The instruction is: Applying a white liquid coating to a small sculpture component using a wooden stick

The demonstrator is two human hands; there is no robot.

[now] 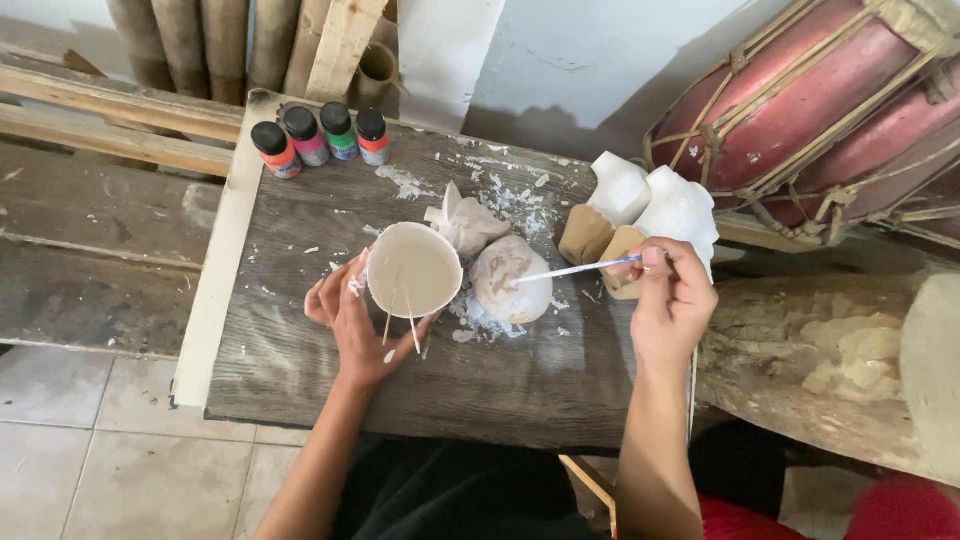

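two hands at work over a pale, paint-smeared bowl-shaped shell (413, 270) above a dark wooden worktop (300, 350).
the shell is cupped in the left hand (352, 325), its grip curled around the rim and two thin sticks (400, 325); a thin brush (580, 268) is pinched by the right hand (672, 300), its tip at a rounded whitish lump (510, 280) just beside the shell. four small paint bottles (320, 138) are lined up at the far edge.

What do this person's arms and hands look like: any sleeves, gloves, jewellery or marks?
Both forearms are bare, with no sleeves, gloves, rings or watch in view. The left hand carries white paint smears on its fingers and wrist. The right hand looks clean.
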